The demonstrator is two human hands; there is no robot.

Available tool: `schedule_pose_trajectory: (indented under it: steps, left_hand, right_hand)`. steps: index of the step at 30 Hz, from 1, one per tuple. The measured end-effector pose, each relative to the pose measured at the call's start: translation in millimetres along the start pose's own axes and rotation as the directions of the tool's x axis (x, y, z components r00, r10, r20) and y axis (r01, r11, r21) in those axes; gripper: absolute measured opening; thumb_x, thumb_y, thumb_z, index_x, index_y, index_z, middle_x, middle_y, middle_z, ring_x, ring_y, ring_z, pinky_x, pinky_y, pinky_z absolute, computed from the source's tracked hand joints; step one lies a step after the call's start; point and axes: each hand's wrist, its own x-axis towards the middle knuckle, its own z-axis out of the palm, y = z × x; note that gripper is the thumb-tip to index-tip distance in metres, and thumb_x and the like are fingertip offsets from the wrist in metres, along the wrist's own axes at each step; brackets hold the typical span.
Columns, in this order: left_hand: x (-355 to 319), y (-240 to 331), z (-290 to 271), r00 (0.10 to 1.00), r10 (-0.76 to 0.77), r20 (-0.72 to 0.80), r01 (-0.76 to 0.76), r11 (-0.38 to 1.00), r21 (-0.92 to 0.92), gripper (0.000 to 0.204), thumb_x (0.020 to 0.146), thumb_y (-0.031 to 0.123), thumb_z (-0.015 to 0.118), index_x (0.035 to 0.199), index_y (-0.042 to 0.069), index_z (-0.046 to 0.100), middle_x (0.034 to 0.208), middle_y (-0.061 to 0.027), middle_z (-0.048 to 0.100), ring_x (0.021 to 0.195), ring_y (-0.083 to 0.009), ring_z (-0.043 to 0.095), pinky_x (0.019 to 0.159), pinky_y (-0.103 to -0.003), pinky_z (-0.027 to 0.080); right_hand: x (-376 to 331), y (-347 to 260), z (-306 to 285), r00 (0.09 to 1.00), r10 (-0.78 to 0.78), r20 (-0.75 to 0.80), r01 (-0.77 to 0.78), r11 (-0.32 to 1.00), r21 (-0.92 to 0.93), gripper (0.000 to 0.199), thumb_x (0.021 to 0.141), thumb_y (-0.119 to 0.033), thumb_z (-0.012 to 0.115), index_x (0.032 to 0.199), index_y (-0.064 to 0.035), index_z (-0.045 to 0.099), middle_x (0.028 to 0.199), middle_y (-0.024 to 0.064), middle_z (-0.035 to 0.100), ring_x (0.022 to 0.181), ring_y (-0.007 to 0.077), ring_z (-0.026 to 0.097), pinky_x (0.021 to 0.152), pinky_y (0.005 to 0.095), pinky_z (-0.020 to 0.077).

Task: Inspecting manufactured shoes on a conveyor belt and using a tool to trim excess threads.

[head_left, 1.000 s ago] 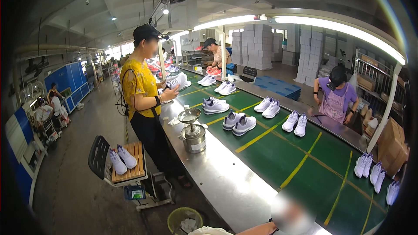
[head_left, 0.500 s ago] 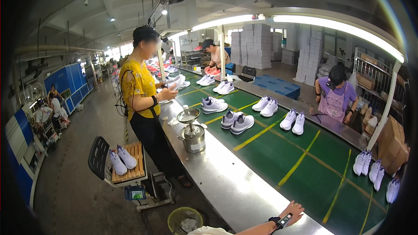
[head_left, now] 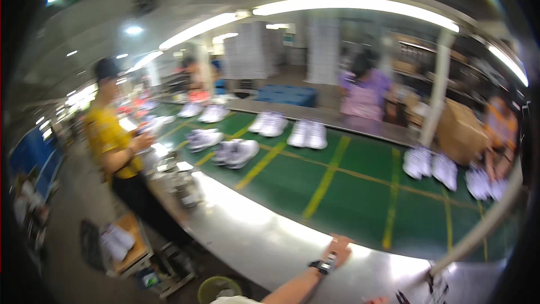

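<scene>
My left hand (head_left: 338,249), with a dark band at the wrist, lies on the metal ledge (head_left: 259,242) at the edge of the green conveyor belt (head_left: 360,214). Its fingers are stretched out and blurred, with nothing seen in them. At the lower edge a bit of my right hand (head_left: 376,300) shows, its fingers mostly cut off. Pairs of white sneakers (head_left: 307,134) stand along the belt beyond my hands. Closer on the left is a grey and white pair (head_left: 236,153).
A person in yellow (head_left: 115,141) stands at left beside a metal pot (head_left: 187,188). Across the belt are a person in purple (head_left: 365,93) and one in orange (head_left: 499,126) touching sneakers. A white post (head_left: 478,233) rises at right; a bin (head_left: 218,291) stands below.
The view has swung to the right, so the scene has shifted left. A person in orange and part of my right hand have come into view. My left hand still rests on the ledge.
</scene>
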Motion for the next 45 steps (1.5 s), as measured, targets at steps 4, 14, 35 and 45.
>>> schedule_pose_trajectory:
  steps: [4, 14, 35, 45]
  left_hand:
    - [7, 5, -8, 1.000, 0.023, 0.010, -0.024, 0.992, 0.122, 0.024, 0.078, 0.016, 0.058, 0.099, 0.007, 0.061, 0.097, -0.0134, 0.062, 0.096, -0.0316, 0.058, 0.089, -0.048, 0.041]
    - [3, 16, -2, 1.000, 0.029, -0.006, -0.029, 0.992, 0.121, 0.023, 0.082, 0.025, 0.060, 0.100, 0.010, 0.062, 0.097, -0.0105, 0.061, 0.099, -0.0303, 0.056, 0.099, -0.053, 0.032]
    - [4, 23, 5, 0.990, -0.071, 0.119, 0.036, 0.960, 0.277, 0.030, 0.088, 0.030, 0.051, 0.110, 0.010, 0.059, 0.109, -0.0095, 0.061, 0.108, -0.0267, 0.054, 0.101, -0.058, 0.029]
    - [1, 28, 8, 0.993, -0.068, 0.099, 0.039, 0.962, 0.271, 0.031, 0.090, 0.029, 0.050, 0.112, 0.009, 0.058, 0.109, -0.0102, 0.060, 0.109, -0.0270, 0.054, 0.100, -0.056, 0.030]
  right_hand:
    - [2, 21, 19, 0.984, -0.102, -0.147, 0.099, 0.995, -0.028, 0.006, 0.071, -0.008, 0.058, 0.073, -0.0113, 0.062, 0.081, 0.0110, 0.058, 0.075, 0.0328, 0.057, 0.064, 0.0420, 0.0475]
    - [-1, 8, -2, 0.973, -0.074, -0.220, 0.090, 0.994, 0.063, 0.010, 0.067, -0.004, 0.059, 0.064, -0.0128, 0.062, 0.072, 0.0038, 0.057, 0.069, 0.0251, 0.058, 0.059, 0.0359, 0.0476]
    - [-10, 27, -4, 1.000, 0.013, 0.002, -0.013, 1.000, -0.004, 0.011, 0.076, -0.009, 0.054, 0.085, -0.0086, 0.061, 0.091, 0.0147, 0.058, 0.083, 0.0367, 0.056, 0.071, 0.0451, 0.0460]
    - [-10, 28, -9, 0.997, -0.043, -0.071, 0.044, 0.999, 0.015, 0.011, 0.076, -0.007, 0.053, 0.082, -0.0091, 0.062, 0.089, 0.0148, 0.059, 0.082, 0.0365, 0.056, 0.072, 0.0444, 0.0453]
